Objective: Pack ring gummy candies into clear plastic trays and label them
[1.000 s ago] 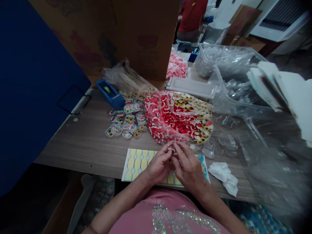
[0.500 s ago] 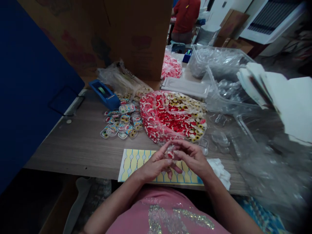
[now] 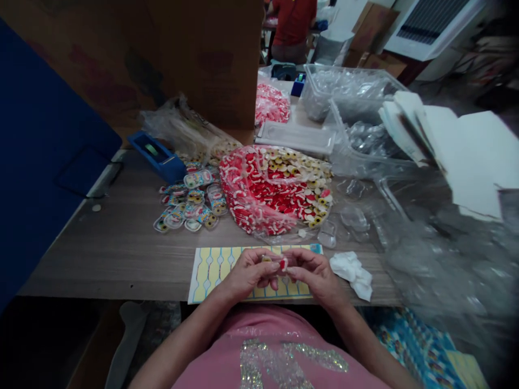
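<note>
Two hands, left (image 3: 247, 275) and right (image 3: 314, 270), fingertips pinched in on one small red-and-white piece (image 3: 283, 264), blocking part of one yellow sheet (image 3: 201, 276) underneath. Behind: one fat bag (image 3: 275, 189) of bits, two blue tape dispensers (image 3: 172, 167), two clear bins (image 3: 348, 160). One crumpled tissue (image 3: 352, 272) right. White cards (image 3: 474, 156) cover some of the nearer bin. Packs (image 3: 198, 179) left, too jumbled to count.

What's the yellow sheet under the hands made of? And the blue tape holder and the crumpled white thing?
The sheet looks like printed paper: thin, flat, not very shiny.
The tape holder looks like hard plastic: smooth and evenly blue.
The white thing is probably tissue, matt and softly creased, though thin cloth could look the same.
</note>
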Available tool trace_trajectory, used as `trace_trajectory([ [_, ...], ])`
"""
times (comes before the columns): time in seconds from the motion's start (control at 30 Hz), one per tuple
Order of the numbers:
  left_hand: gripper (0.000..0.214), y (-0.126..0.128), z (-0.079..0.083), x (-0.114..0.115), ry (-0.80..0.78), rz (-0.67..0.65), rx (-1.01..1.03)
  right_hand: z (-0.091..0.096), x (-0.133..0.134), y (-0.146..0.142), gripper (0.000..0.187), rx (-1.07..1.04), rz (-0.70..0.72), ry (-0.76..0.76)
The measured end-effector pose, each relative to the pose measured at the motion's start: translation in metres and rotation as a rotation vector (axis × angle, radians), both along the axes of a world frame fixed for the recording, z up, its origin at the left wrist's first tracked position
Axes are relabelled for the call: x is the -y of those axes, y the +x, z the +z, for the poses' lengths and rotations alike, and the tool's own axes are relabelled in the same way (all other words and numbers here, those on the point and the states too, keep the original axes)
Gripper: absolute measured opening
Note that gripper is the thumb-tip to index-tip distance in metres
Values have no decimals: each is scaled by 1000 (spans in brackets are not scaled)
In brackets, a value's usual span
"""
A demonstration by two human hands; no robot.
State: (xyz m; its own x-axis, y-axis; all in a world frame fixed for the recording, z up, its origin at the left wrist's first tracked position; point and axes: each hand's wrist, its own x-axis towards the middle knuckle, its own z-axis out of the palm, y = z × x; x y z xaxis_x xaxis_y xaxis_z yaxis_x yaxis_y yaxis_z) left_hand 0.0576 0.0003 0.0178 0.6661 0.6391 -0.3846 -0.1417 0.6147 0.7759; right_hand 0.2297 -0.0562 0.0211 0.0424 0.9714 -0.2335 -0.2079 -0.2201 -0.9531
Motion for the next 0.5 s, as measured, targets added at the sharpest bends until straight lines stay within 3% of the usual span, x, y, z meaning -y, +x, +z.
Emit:
trace_trajectory([
  [0.23, 20, 8, -3, 11, -135, -14, -23, -5, 30, -5, 14, 58, -117, 1],
  [0.33, 19, 10, -4, 13, -97, -45, -67, -13, 38, 9, 17, 36, -26, -44],
  [0.4, 19, 12, -5, 12, -53, -53, -104, -16, 36, 31, 20, 144, 20, -24],
  [0.5, 19, 17, -5, 11, 19, -120, -149, -15, 23, 67, 15, 538, -22, 80],
])
